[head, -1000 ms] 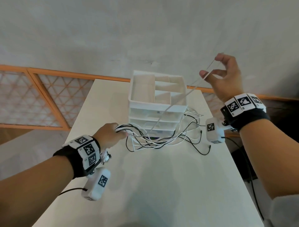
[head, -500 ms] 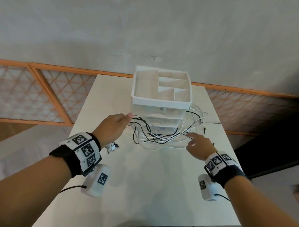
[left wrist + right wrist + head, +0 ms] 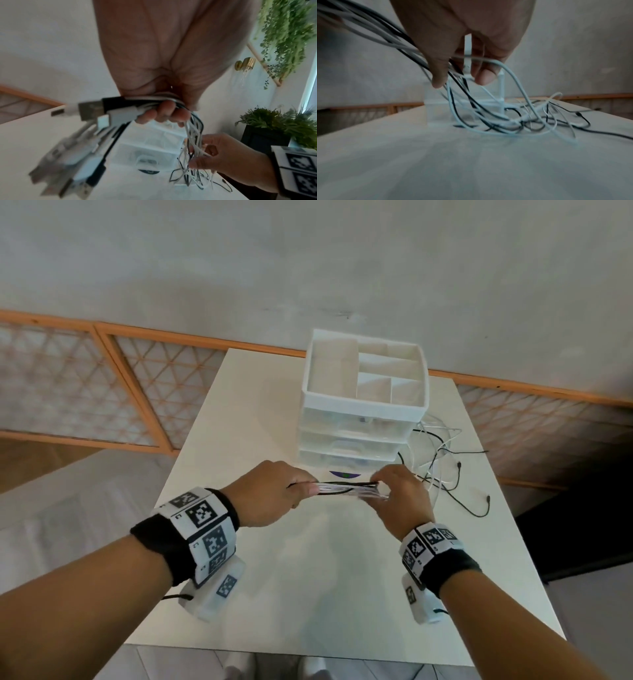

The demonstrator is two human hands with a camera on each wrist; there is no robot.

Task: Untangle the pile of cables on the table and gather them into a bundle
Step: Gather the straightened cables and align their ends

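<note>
The left hand [image 3: 270, 494] is clenched round the cables [image 3: 342, 487] near their plug ends; the left wrist view shows the plugs [image 3: 92, 111] fanning out past the fist, so this hand seems to serve as the anchor that keeps the ends lined up. Between the two hands the black and white strands run as one fairly straight, tight band just above the bench [image 3: 308, 577]. The right hand [image 3: 399, 498] has thumb and fingers closed loosely round that band, probably so the strands can slip through and be combed together. To its right the loose tails [image 3: 452, 470] lie in loops on the bench beside the drawer unit [image 3: 363, 405], not yet gathered.

How many cables there are cannot be counted, since the band is blurred and the palms cover part of it. The right wrist view is smeared, so how firmly those fingers [image 3: 484, 77] press is hard to judge. Whether knots remain in the loops is unclear.
</note>
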